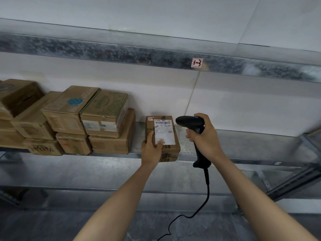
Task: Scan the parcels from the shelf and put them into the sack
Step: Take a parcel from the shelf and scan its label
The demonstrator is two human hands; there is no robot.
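Observation:
A small brown cardboard parcel (pixel 165 136) with a white shipping label stands on the metal shelf (pixel 225 146), apart from the other boxes. My left hand (pixel 150 148) holds its lower left edge, thumb lying across the label. My right hand (pixel 205 134) grips the handle of a black corded barcode scanner (pixel 192 125). The scanner's head points left at the label from just beside the parcel. No sack is in view.
Several brown cardboard parcels (pixel 73 119) are stacked two high on the left of the shelf. A higher shelf beam (pixel 156 54) carries a small red-framed tag (pixel 197 62). The scanner cable (pixel 205 197) hangs down between my arms. Lower shelf levels lie below.

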